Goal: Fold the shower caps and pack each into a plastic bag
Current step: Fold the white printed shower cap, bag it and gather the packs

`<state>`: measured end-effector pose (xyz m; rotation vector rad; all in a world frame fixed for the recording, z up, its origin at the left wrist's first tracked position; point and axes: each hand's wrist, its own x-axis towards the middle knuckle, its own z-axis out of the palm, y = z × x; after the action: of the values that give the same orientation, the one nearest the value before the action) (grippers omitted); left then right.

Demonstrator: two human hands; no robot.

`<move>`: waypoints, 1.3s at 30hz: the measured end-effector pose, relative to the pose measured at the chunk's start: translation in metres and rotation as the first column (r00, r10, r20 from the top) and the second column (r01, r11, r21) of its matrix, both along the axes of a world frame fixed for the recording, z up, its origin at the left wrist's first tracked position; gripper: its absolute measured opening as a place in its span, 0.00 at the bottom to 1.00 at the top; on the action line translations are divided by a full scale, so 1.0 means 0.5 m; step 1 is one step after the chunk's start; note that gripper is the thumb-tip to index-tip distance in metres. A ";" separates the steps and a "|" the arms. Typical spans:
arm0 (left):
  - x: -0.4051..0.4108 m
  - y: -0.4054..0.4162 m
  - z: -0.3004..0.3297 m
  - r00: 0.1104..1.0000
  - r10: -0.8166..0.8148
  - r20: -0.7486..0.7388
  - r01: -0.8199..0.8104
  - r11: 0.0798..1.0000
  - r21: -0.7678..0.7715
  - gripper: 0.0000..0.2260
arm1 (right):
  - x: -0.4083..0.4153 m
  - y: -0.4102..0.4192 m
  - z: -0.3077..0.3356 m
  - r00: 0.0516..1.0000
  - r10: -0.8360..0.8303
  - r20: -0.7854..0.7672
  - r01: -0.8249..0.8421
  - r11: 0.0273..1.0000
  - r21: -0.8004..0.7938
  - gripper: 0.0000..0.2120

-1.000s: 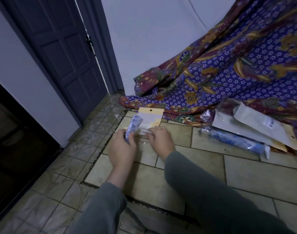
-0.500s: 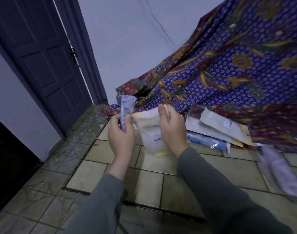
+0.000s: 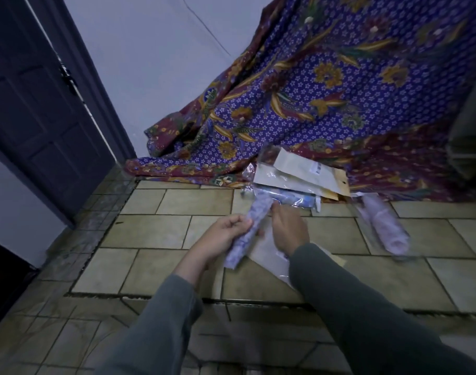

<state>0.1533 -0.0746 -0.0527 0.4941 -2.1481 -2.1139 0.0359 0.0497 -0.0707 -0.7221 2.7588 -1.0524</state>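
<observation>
A person sits over a tiled floor (image 3: 155, 234), both arms in grey-green sleeves reaching forward. The left hand (image 3: 226, 234) is curled around a rolled shower cap (image 3: 247, 234), pale with a blue-violet print, gripping it near its middle; the roll slants from low beside the wrist up and away past the fingertips. The right hand (image 3: 288, 231) is just beside it, back of the hand upward, fingers bent down onto a clear plastic bag (image 3: 269, 261) that lies flat on the tiles under the palm and forearm. Whether those fingers pinch the bag or only press on it cannot be told.

Beyond the fingertips, close, lies a pile of packets (image 3: 293, 177): flat cream and clear bags over a bagged blue roll. To the right of the right hand, apart from it, a bagged pale lilac cap (image 3: 383, 228) lies on the floor, blurred. A purple patterned cloth (image 3: 326, 98) hangs behind the pile and closes off the far side. Left of the left hand are bare tiles, then a dark door (image 3: 33, 125) and pale wall.
</observation>
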 end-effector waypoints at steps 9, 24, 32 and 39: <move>-0.024 -0.001 -0.044 0.962 0.274 0.019 -0.268 0.952 -0.145 0.14 | 0.049 0.039 -0.054 0.948 0.227 -0.221 -0.151 0.937 0.316 0.23; -0.008 -0.044 -0.034 0.920 0.322 0.223 -0.173 0.845 -0.506 0.17 | 0.036 0.045 -0.055 0.984 0.083 -0.156 -0.062 0.989 0.133 0.12; 0.001 -0.031 -0.033 0.907 0.348 0.238 -0.154 0.800 -0.580 0.18 | 0.033 0.036 -0.060 0.972 0.147 -0.185 -0.106 0.971 0.215 0.21; 0.007 -0.031 -0.029 0.912 0.328 0.246 -0.113 0.778 -0.618 0.16 | 0.019 0.051 -0.068 0.990 0.024 -0.139 -0.027 0.999 -0.021 0.14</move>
<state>0.1565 -0.0899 -0.0671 1.0314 -2.6003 -1.1838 0.0455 0.0753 -0.1046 -0.8628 2.8494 -1.0686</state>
